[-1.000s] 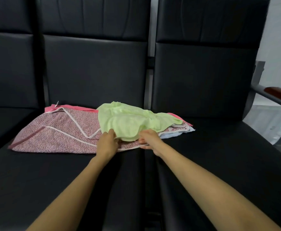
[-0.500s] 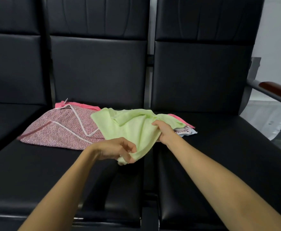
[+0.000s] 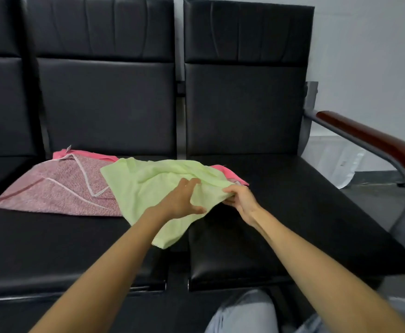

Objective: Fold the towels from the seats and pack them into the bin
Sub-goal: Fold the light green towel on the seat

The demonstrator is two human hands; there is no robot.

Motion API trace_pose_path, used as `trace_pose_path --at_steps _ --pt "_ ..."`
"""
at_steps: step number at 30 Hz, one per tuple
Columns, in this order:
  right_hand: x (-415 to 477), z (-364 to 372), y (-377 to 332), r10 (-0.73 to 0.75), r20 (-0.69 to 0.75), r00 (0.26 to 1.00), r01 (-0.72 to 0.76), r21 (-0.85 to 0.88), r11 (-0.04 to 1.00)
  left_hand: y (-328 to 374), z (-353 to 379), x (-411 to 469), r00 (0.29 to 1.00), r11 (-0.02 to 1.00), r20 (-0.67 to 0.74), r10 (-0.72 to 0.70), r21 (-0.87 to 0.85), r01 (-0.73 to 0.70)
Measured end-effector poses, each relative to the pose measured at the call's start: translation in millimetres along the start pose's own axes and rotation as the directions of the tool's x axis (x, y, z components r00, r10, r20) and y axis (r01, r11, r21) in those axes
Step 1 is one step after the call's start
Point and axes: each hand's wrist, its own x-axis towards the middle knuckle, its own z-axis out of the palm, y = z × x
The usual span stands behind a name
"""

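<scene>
head view: the green towel (image 3: 148, 186) is seen at the centre of the frame, draped across the gap between two black seats, with one corner hanging toward the front edge. its right edge is pinched by the right hand (image 3: 241, 200), whose fingers are curled round the cloth. the left hand (image 3: 180, 203) is held over the towel with fingers straight and thumb spread, gripping nothing; whether the palm touches the cloth cannot be told for certain.

the task is judged to be at an early stage. no towel is seen folded, and no bin is shown anywhere in the frame. a patterned pink towel (image 3: 59, 186) lies at centre left, partly under the green one, with a plain pink towel (image 3: 83, 155) showing beneath it. both are left to be done.

open room for spreading is judged to lie on the right seat (image 3: 293, 212) at centre right. movement is bounded by the armrest (image 3: 377, 145) at the right edge and by the seat backs above. cloth could sag into the gap between the seats.
</scene>
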Motion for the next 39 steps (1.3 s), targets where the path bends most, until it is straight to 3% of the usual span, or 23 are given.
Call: trace_pose_path --at_steps 4,6,9,12,17,19,21,23,26,28,31,34,36,39 --pt "-21.7 -13.4 1.2 -0.022 0.104 0.994 0.028 -0.057 0.998 26.6 33.1 6.7 0.994 0.988 -0.067 0.087 0.136 -0.078" --pt "-25.3 -22.7 5.4 -0.044 0.04 0.998 0.048 -0.122 0.991 28.8 37.3 7.5 0.988 0.986 -0.12 0.102 0.147 -0.084" --pt "-21.8 -37.6 14.2 0.002 -0.145 0.989 -0.01 -0.051 0.999 28.3 35.5 4.8 0.984 0.994 -0.137 0.114 0.015 -0.113" --pt "-18.2 -37.9 18.5 0.043 -0.148 0.988 -0.025 0.123 0.992 26.1 33.2 0.0 0.994 0.991 -0.062 0.094 -0.091 -0.099" --pt "-16.0 -21.7 14.0 -0.037 -0.187 0.982 0.085 0.256 0.963 32.8 43.4 0.0 0.997 0.937 0.057 0.051 -0.349 -0.028" --pt "-15.1 -17.6 10.6 -0.044 -0.215 0.976 0.095 0.237 0.967 32.9 47.2 1.0 0.993 0.973 0.027 0.118 -0.202 -0.111" --pt "-10.9 -20.7 10.7 -0.029 -0.255 0.967 0.078 0.185 0.98 32.3 51.5 -0.8 0.979 0.976 0.022 0.203 0.074 -0.204" --pt "-5.7 -26.2 11.6 0.001 -0.292 0.956 0.045 0.152 0.987 31.7 55.3 -3.9 0.962 0.925 0.071 0.263 0.267 -0.272" --pt "-2.8 -30.1 12.8 -0.011 -0.339 0.941 0.014 0.005 1.0 30.3 58.3 -4.5 0.931 0.836 0.144 0.335 0.41 -0.364" --pt "-3.3 -31.8 14.9 -0.004 -0.33 0.944 0.006 0.006 1.0 30.2 58.6 -1.0 0.926 0.818 0.19 0.325 0.436 -0.376" --pt "-5.7 -35.9 14.1 0.052 -0.263 0.963 0.013 0.237 0.971 31.1 58.0 3.8 0.924 0.851 0.214 0.317 0.366 -0.377" --pt "-6.2 -37.2 14.2 0.085 -0.298 0.951 0.037 0.379 0.924 33.1 54.0 7.0 0.923 0.851 0.222 0.315 0.365 -0.378" --pt "-3.3 -36.2 15.0 0.081 -0.372 0.925 0.056 0.344 0.937 36.2 52.6 8.4 0.934 0.851 0.194 0.299 0.39 -0.353" --pt "3.3 -36.2 16.3 0.041 -0.523 0.851 0.084 0.213 0.973 39.8 45.8 10.8 0.955 0.899 0.032 0.296 0.328 -0.29"
